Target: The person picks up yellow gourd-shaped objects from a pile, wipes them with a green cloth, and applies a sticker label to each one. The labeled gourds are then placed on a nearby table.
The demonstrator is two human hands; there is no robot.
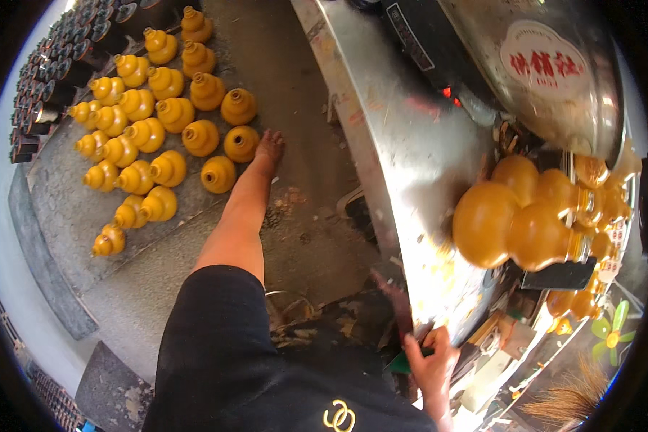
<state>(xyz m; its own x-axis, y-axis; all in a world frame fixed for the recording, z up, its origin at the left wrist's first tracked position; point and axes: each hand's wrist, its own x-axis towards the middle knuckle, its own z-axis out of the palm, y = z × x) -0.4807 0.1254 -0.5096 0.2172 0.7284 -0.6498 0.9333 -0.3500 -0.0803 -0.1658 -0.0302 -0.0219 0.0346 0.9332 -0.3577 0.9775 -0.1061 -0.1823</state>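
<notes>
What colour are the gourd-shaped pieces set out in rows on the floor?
Amber yellow, glossy: the gourd-shaped pieces show clearly in the head view.

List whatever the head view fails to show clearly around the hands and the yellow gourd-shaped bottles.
- Left hand: out of view.
- Right hand: grips something green, mostly covered by its fingers.
- Near yellow gourd-shaped bottles: motion-blurred, support hidden.
- Dark capped items: too small, bent at the rim.

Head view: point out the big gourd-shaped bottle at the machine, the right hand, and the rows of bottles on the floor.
gourd-shaped bottle (511, 223), head view, lower bulb.
right hand (433, 360), head view, back of hand.
floor bottles (200, 137), head view, one bottle's body.
</notes>
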